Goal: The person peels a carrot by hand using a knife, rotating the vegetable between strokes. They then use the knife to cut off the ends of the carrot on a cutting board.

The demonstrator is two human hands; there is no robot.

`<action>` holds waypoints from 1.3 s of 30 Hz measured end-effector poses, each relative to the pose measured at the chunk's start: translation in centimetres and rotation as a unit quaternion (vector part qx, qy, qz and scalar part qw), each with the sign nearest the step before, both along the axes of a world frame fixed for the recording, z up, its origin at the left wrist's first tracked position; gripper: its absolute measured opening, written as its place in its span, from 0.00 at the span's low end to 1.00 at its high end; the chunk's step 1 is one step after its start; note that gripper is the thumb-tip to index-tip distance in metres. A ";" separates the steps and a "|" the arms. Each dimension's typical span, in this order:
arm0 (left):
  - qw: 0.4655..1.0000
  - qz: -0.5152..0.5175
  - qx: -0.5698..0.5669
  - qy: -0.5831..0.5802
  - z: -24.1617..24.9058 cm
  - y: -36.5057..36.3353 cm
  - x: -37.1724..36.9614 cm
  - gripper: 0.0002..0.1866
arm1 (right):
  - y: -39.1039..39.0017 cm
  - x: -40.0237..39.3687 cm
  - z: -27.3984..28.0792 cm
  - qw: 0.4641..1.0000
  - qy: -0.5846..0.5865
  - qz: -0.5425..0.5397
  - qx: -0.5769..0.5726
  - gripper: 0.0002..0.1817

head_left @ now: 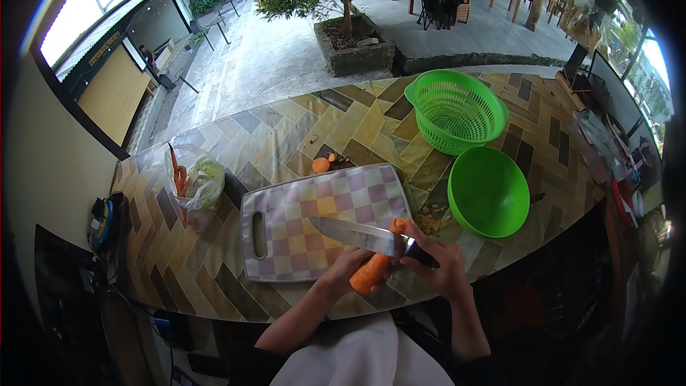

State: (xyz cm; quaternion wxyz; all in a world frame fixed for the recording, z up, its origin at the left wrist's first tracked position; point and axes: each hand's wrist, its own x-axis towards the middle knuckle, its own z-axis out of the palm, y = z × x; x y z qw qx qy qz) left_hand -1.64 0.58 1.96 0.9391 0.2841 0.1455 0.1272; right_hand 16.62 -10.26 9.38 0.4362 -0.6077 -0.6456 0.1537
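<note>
My left hand (348, 266) is closed around a thick orange carrot (369, 276), held above the near right part of a checkered cutting board (300, 204). In my right hand (441, 263) is the dark handle of a kitchen knife (354, 234). Its broad blade points left and lies across the carrot, hiding part of it. A bit of orange carrot shows above the blade, near my right thumb. Cut carrot pieces (321, 165) lie just beyond the board's far edge. Small peelings (434, 212) are scattered on the table right of the board.
To the right stand a green colander (457, 111) and a green bowl (489, 193), close together. A plastic bag (204, 186) with carrots and a pale green vegetable sits at left. Packets and utensils (607, 150) crowd the far right end of the patterned table (175, 264).
</note>
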 end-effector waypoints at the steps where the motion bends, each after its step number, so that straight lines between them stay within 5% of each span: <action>1: 1.000 -0.006 -0.002 -0.009 -0.5 0.1 0.0 0.20 | -0.1 0.0 0.0 1.000 0.011 0.005 -0.018 0.37; 18: 0.994 0.045 0.090 0.046 -0.4 -0.2 0.1 0.20 | 0.3 -0.2 -0.5 0.996 -0.087 -0.029 0.011 0.35; 26: 0.998 0.037 0.028 0.046 1.0 -0.3 -0.3 0.19 | 0.0 0.7 0.7 1.000 -0.009 0.012 -0.017 0.35; 29: 0.986 0.084 0.064 0.126 1.3 -0.9 0.1 0.22 | -0.1 1.1 0.4 0.999 0.007 0.034 -0.024 0.35; 39: 0.992 0.020 0.094 0.082 0.2 -0.3 0.0 0.33 | -0.5 2.8 1.2 0.991 0.023 0.084 -0.105 0.35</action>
